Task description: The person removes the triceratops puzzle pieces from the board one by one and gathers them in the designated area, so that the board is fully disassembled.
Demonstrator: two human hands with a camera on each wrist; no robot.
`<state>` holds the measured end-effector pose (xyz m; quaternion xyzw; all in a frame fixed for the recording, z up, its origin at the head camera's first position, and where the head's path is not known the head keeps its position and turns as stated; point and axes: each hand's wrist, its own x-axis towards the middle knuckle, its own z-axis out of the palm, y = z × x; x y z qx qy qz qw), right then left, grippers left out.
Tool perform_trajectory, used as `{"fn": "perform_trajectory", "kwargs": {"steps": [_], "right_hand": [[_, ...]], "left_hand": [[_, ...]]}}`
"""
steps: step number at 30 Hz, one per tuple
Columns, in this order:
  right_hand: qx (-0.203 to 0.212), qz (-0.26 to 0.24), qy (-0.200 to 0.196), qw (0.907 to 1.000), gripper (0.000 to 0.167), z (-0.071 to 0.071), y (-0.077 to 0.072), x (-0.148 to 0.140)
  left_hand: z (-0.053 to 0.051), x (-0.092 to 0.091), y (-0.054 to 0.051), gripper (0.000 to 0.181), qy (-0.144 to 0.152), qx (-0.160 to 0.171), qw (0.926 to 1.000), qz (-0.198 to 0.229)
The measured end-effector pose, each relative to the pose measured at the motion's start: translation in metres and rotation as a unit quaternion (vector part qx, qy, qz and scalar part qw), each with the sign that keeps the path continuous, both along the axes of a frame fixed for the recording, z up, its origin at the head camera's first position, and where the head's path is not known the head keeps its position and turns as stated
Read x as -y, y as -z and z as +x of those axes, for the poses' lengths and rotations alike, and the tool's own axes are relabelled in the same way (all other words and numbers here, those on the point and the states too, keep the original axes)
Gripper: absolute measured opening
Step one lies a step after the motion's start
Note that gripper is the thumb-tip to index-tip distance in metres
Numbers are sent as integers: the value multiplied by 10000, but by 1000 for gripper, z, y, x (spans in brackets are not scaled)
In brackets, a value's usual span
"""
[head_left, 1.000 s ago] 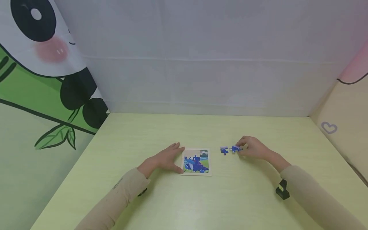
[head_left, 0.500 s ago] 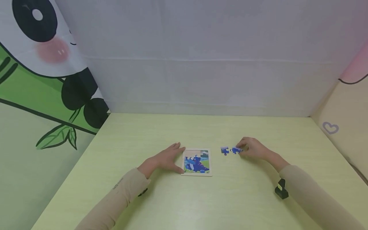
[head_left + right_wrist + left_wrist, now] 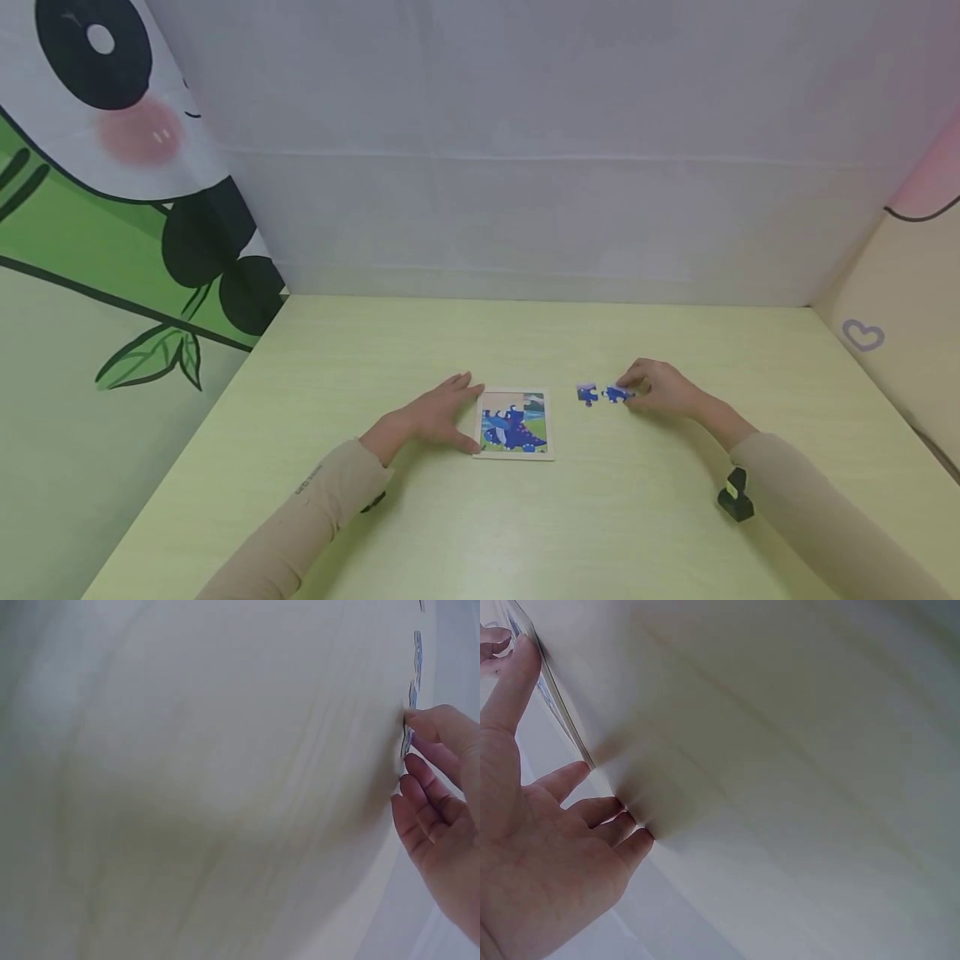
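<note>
A framed puzzle (image 3: 513, 425) with a blue dinosaur picture lies flat on the table; its upper left area shows bare board. My left hand (image 3: 435, 414), fingers spread, touches the frame's left edge with thumb and index finger. In the left wrist view that hand (image 3: 562, 840) rests its fingertips on the table beside the thin frame. Right of the frame lies a blue puzzle piece (image 3: 587, 394). My right hand (image 3: 663, 390) pinches another blue piece (image 3: 616, 393) beside it. The right wrist view shows thumb and fingers of the hand (image 3: 446, 795) at the piece's edge.
The pale wooden table (image 3: 480, 525) extends around the frame and pieces. A light grey sheet (image 3: 525, 225) rises behind its far edge. Printed cloth with a cartoon figure (image 3: 142, 133) hangs at the left, and a cream panel with a heart (image 3: 863, 335) stands at the right.
</note>
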<state>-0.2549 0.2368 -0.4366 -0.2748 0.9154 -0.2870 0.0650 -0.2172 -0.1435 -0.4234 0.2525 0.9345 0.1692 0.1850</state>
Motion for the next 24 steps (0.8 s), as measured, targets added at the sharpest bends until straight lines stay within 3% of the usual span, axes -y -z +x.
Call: {"fn": "perform_trajectory", "kwargs": {"steps": [14,24], "right_hand": [[174,-41,36,9998,26,1,-6,1],[227,-320,-22,9992,26,2,-15,23]], "left_hand": [[0,-1,1,96,-78,47,9999,-47],[1,-2,-2,95,-109,97,9999,-91]]}}
